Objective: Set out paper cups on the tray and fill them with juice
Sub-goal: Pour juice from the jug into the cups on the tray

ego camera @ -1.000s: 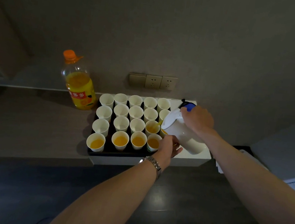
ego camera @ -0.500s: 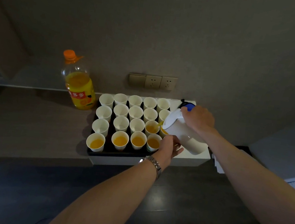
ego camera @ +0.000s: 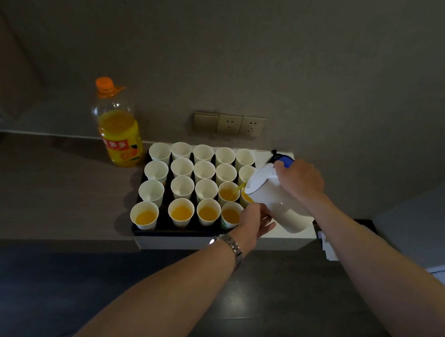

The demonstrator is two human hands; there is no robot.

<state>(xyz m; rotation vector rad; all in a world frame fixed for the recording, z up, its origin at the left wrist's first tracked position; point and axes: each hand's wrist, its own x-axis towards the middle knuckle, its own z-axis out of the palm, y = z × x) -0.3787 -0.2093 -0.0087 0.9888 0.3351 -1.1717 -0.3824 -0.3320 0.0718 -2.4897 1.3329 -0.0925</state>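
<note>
Gripping the white plastic jug (ego camera: pixel 273 199) by its blue-topped handle, the right hand (ego camera: pixel 299 180) tilted it so orange juice ran into a white paper cup (ego camera: pixel 228 193) in the second row of the black tray (ego camera: pixel 179 233). The left hand (ego camera: pixel 254 220) curled its fingers (ego camera: pixel 259 210) round a hidden cup at the tray's right edge, under the spout. Open grey surface (ego camera: pixel 45 188) lay left, past the tall orange juice bottle (ego camera: pixel 118 130).

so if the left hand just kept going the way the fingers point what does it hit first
Most likely the white jug: the left hand sits just below it, beside the front-row cup, fingers aimed up and right toward the jug's body. Depth is unclear, so they may already touch.
</note>
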